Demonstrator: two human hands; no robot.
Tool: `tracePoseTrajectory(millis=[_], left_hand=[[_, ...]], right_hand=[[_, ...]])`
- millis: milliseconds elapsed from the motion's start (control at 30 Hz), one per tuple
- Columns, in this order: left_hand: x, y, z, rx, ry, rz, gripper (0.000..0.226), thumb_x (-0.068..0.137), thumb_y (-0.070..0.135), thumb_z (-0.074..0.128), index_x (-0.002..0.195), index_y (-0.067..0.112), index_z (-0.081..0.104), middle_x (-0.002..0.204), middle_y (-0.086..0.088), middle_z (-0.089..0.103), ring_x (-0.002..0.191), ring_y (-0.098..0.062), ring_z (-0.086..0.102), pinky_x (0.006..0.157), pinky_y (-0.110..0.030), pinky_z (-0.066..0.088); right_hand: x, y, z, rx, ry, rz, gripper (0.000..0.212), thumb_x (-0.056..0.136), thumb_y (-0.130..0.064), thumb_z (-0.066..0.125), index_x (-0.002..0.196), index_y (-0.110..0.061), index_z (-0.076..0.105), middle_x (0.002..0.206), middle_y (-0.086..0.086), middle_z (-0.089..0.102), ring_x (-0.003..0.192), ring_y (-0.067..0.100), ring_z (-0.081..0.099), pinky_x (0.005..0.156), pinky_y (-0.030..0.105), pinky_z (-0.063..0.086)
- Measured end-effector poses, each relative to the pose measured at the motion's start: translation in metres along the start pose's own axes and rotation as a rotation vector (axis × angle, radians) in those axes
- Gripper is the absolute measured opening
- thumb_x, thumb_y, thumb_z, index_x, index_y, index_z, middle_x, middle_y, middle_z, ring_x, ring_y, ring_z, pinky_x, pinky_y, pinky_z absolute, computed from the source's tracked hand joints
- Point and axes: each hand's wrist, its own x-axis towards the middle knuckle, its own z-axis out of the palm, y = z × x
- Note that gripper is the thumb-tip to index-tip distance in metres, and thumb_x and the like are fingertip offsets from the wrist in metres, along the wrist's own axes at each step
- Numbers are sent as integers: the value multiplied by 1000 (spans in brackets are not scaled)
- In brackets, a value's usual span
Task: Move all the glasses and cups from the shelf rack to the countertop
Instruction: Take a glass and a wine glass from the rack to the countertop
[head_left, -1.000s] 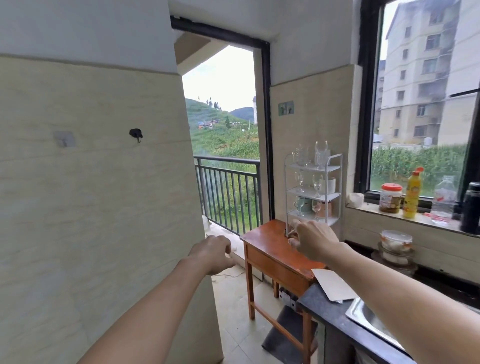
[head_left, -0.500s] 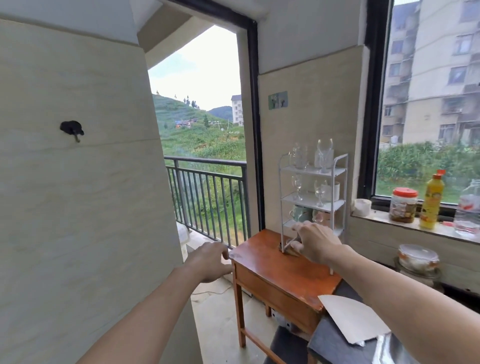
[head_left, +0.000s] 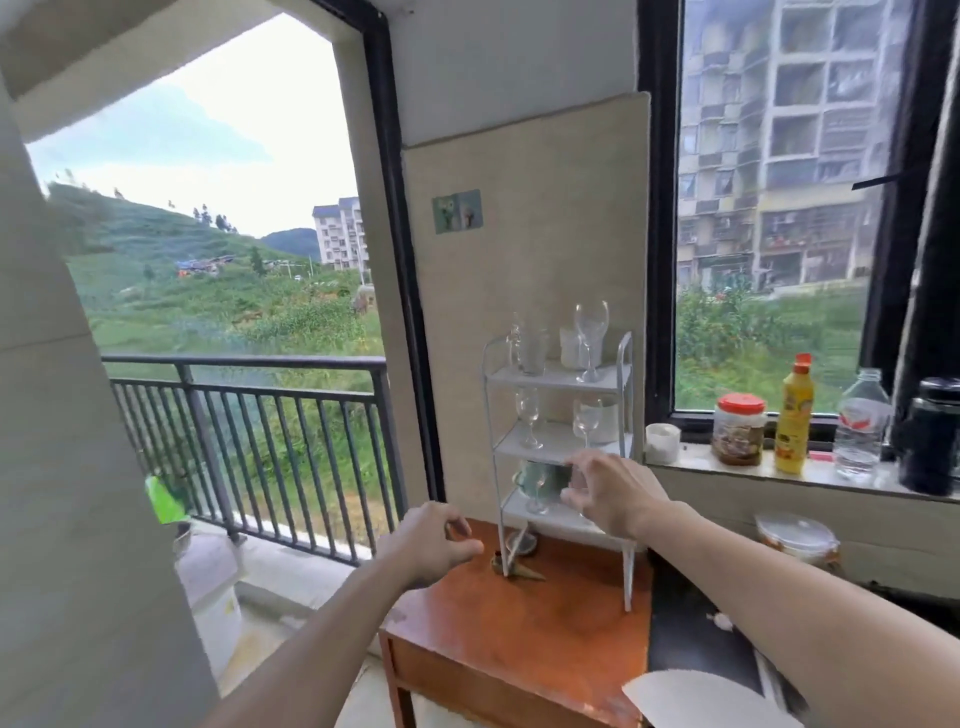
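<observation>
A white three-tier shelf rack (head_left: 626, 395) stands on a small wooden table (head_left: 519, 623). On the top tier are a tall wine glass (head_left: 591, 332) and a clear jug (head_left: 530, 348). The middle tier holds a small stem glass (head_left: 528, 415), another stem glass (head_left: 587, 418) and a white cup (head_left: 608, 421). A green cup (head_left: 535, 475) and a small stem glass (head_left: 537, 493) sit on the bottom tier. My right hand (head_left: 610, 493) is open in front of the bottom tier, fingers spread, holding nothing. My left hand (head_left: 431, 540) hovers half curled, left of the rack, empty.
The dark countertop (head_left: 691, 644) lies right of the table, with a white sheet (head_left: 696, 696) at its near edge. The window sill (head_left: 810, 473) carries a white cup, a red-lidded jar, a yellow bottle, a water bottle and a dark flask. A balcony railing (head_left: 249, 405) is at left.
The view has moved closer to the rack. My right hand has risen from the table top to the bottom tier and opened its fingers. My left hand moved right, nearer the rack.
</observation>
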Motion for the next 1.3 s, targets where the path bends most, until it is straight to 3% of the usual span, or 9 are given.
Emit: tracePoseTrajectory(millis=[167, 367, 633, 767, 867, 967, 1033, 1167, 1300], left_hand=[[90, -3, 13, -116, -5, 49, 23, 81, 36, 72, 88, 15, 68, 73, 2, 65, 62, -10, 58, 50, -17, 46], [200, -2, 13, -181, -10, 53, 18, 80, 32, 73, 85, 15, 69, 72, 0, 67, 65, -12, 60, 62, -27, 51], [318, 11, -5, -398, 206, 83, 33, 84, 36, 69, 109, 16, 65, 85, 5, 61, 79, -11, 58, 69, -22, 43], [374, 33, -17, -527, 301, 122, 46, 87, 41, 62, 125, 16, 56, 107, 0, 62, 97, -16, 58, 84, -29, 45], [408, 42, -16, -594, 330, 110, 51, 89, 43, 57, 131, 14, 50, 107, 0, 60, 100, -20, 56, 88, -32, 43], [434, 50, -14, -686, 292, 103, 45, 90, 42, 56, 123, 12, 53, 104, -5, 65, 94, -24, 60, 84, -35, 47], [447, 53, -15, -796, 223, 119, 35, 89, 37, 58, 111, 11, 55, 88, -10, 69, 75, -22, 65, 67, -33, 48], [468, 52, -19, -951, 94, 149, 20, 88, 24, 61, 76, 10, 54, 48, -1, 54, 42, -17, 49, 49, -26, 38], [473, 48, -23, -1128, -19, 151, 25, 89, 23, 61, 69, 14, 51, 42, 7, 38, 43, -15, 32, 47, -28, 33]], right_hand=[[71, 34, 18, -32, 53, 68, 46, 94, -35, 56, 136, -18, 50, 122, 7, 67, 99, 27, 65, 74, 34, 48], [168, 68, 33, 41, 232, 147, 47, 95, -30, 57, 138, -16, 46, 124, 6, 65, 94, 24, 65, 67, 27, 39], [259, 98, 39, 484, 505, 452, 46, 89, -28, 59, 132, -19, 45, 131, 7, 52, 106, 25, 55, 81, 33, 40], [295, 112, 39, 668, 561, 592, 62, 89, -35, 61, 142, -10, 39, 143, 10, 50, 124, 29, 52, 102, 45, 43], [313, 118, 43, 761, 616, 630, 55, 85, -38, 66, 132, -13, 49, 126, 9, 63, 111, 28, 61, 90, 39, 50], [326, 121, 40, 758, 702, 650, 40, 82, -40, 69, 116, -22, 57, 97, -3, 68, 75, 6, 61, 53, 20, 40], [334, 123, 41, 780, 710, 655, 44, 82, -39, 70, 118, -21, 54, 97, -1, 66, 76, 10, 61, 54, 25, 43], [345, 121, 46, 848, 738, 650, 45, 81, -32, 75, 116, -17, 51, 104, 10, 65, 92, 30, 67, 82, 51, 56], [336, 112, 47, 884, 775, 643, 51, 79, -30, 79, 120, -21, 49, 91, 2, 65, 71, 19, 65, 68, 44, 58]])
